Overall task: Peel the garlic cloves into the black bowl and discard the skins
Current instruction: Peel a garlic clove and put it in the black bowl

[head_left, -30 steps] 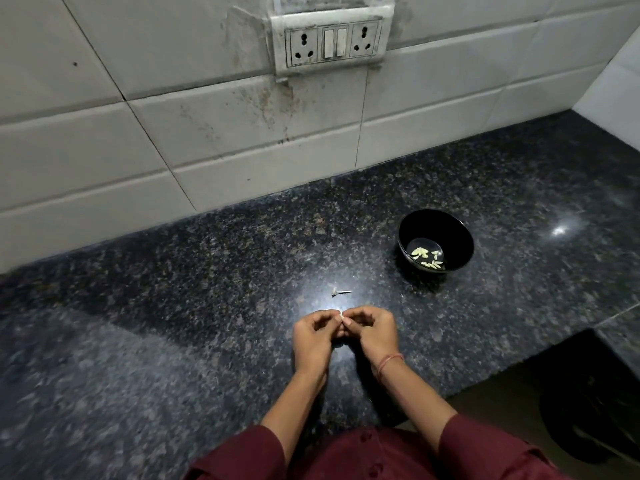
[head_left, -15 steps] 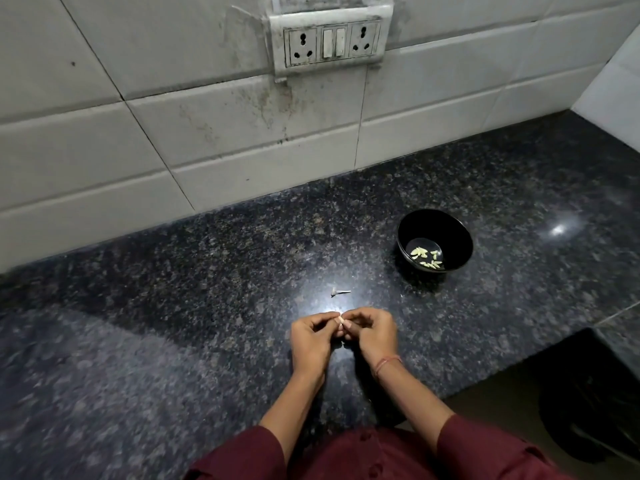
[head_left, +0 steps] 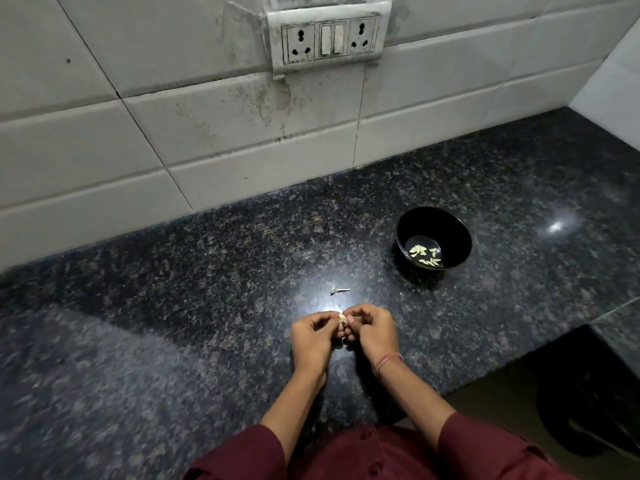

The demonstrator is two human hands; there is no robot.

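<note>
Both hands meet low in the middle of the frame, just over the counter (head_left: 207, 306). The left hand (head_left: 313, 336) and right hand (head_left: 372, 332) have their fingers curled in, pinching one small pale clove (head_left: 342, 317) between them. Thin reddish band (head_left: 389, 360) on the right wrist, maroon sleeves (head_left: 485, 448) at the bottom edge. The glossy round black bowl (head_left: 453, 233) sits up and right of the hands, well apart, with a few yellowish peeled cloves (head_left: 425, 255) in its bottom. A tiny dry scrap (head_left: 338, 290) lies just above the hands. The counter is polished speckled dark granite with glare spots. Behind it are big stained white tiles (head_left: 173, 133) and a socket plate (head_left: 330, 38) up top
</note>
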